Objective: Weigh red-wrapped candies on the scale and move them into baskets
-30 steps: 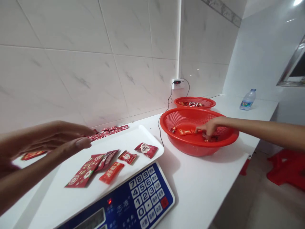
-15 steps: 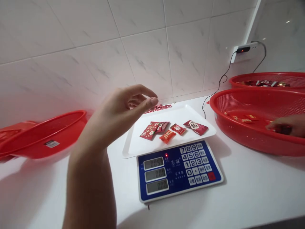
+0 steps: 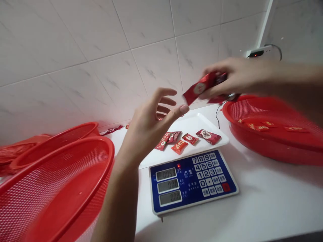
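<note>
Several red wrapped snack packets [image 3: 198,88] are bunched in my right hand [image 3: 236,75], which is raised above the back right of the scale. My left hand [image 3: 151,124] is open beside them, thumb and fingers curved apart, the thumb tip close to the nearest packet's corner. Whether they touch, I cannot tell. Below both hands lies a white tray [image 3: 194,121] on a blue-fronted digital scale [image 3: 188,183]. On the tray rest several small red and orange packets [image 3: 190,138], partly hidden by my left hand.
At the right stands a red mesh basket [image 3: 267,148] with a few orange packets at its bottom. Two red baskets sit at the left, the nearer one [image 3: 63,198] overlapping the other [image 3: 54,143]. A power strip [image 3: 258,53] is on the wall; a thin black cable runs down behind.
My right hand has risen from the right basket and come left, carrying the packets. My left hand has shifted right toward them. A nearer red basket now shows at the left.
</note>
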{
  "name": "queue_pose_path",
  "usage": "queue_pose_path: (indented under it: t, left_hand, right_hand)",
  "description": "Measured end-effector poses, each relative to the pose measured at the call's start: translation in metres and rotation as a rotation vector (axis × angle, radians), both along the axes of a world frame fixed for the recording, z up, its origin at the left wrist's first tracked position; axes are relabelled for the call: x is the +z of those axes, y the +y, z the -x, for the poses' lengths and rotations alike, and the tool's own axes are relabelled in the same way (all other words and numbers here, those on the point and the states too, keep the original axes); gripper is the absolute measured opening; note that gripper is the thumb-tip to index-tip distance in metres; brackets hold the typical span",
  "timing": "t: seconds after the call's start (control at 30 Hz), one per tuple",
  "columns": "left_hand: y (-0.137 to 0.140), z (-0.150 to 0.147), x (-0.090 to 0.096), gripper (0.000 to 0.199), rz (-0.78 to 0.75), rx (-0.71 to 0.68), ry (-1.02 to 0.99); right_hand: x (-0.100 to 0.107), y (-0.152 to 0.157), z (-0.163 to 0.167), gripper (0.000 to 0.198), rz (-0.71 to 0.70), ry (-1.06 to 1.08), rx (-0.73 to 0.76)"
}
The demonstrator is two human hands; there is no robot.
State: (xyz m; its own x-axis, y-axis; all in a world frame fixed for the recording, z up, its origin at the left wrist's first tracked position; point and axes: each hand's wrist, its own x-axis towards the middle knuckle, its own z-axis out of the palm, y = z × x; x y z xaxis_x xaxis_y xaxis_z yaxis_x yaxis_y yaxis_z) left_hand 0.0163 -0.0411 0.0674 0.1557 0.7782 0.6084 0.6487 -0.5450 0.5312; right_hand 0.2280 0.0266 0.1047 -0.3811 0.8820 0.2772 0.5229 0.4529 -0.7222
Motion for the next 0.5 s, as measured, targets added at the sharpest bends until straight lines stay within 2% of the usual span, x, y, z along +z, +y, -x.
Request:
queue_pose_path:
  t: [0.1,0.17,0.37,0.5]
  left_hand:
    - [0.002,0.0,-0.002,0.01,-0.023,0.038,0.049]
    - [0.007,0.009,-0.003,0.007,0.022,0.09,0.081]
    - [0.028,0.041,-0.006,0.01,0.173,0.296,0.158]
    - [0.043,0.035,-0.02,0.014,0.303,0.258,0.279]
  right_hand:
    - [-0.022,-0.004,0.034,0.014,0.073,0.063,0.3]
    - [-0.036,0.001,0.043,0.016,0.099,0.105,0.358]
    - [-0.056,0.023,0.028,0.02,0.022,0.398,0.203]
    - [-0.061,0.033,0.015,0.019,0.026,0.465,0.166]
